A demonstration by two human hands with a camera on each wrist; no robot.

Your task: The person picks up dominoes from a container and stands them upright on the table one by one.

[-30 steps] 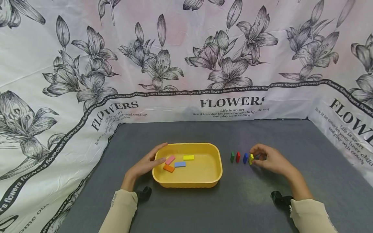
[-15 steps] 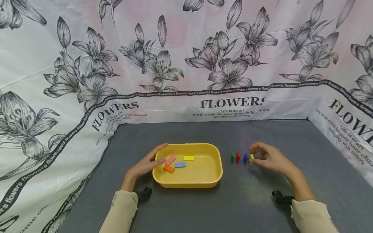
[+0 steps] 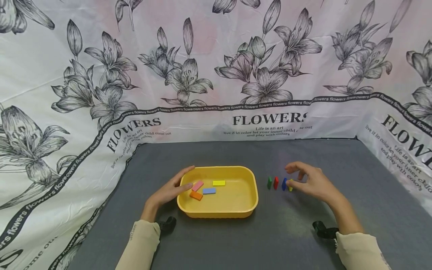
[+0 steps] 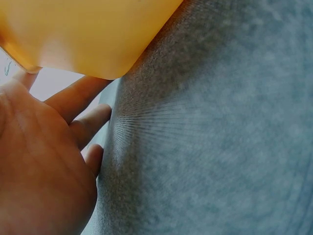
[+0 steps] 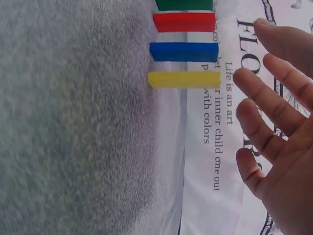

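Observation:
My left hand [image 3: 166, 193] holds the left side of a yellow plastic tub [image 3: 233, 213], thumb over the rim and fingers along the outside. Inside lie a pink domino [image 3: 197, 185], an orange one [image 3: 196, 195], a light blue one [image 3: 209, 191] and a yellow one [image 3: 218, 183]. To the tub's right, a green domino [image 5: 186, 4], a red domino [image 5: 186, 22], a blue domino [image 5: 186, 52] and a yellow domino [image 5: 186, 79] stand upright in a spaced row. My right hand [image 3: 313, 182] hovers by the yellow end, fingers spread and apart from it in the right wrist view.
A grey cloth [image 3: 263, 240] covers the table. White flower-printed fabric [image 3: 202, 127] rises behind it and along both sides. Dark wrist straps [image 3: 325, 229] sit below each hand.
The right fingers have let go of the standing yellow domino, spread apart and lifted slightly. The domino stays upright at the row's right end. The left hand and tub keep their places.

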